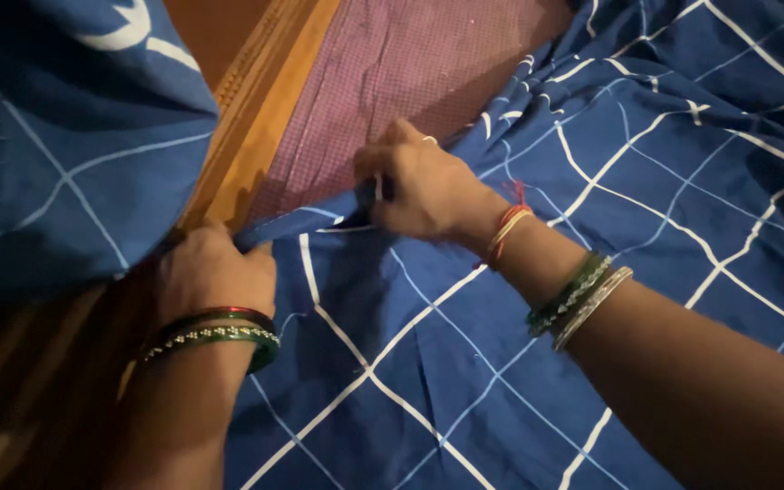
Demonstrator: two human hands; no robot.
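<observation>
A dark blue bedsheet (646,181) with a white grid pattern covers most of the view. My right hand (415,186) pinches the sheet's upper edge where it meets the purple checked mattress (392,82). My left hand (210,268) grips the same edge at the corner, next to the wooden bed frame (260,118). Both wrists wear bangles, and the right wrist also has a red and yellow thread.
A blue pillow (56,154) in matching grid fabric lies at the upper left, over the wooden frame. Dark wood shows along the lower left. The sheet is wrinkled toward the upper right.
</observation>
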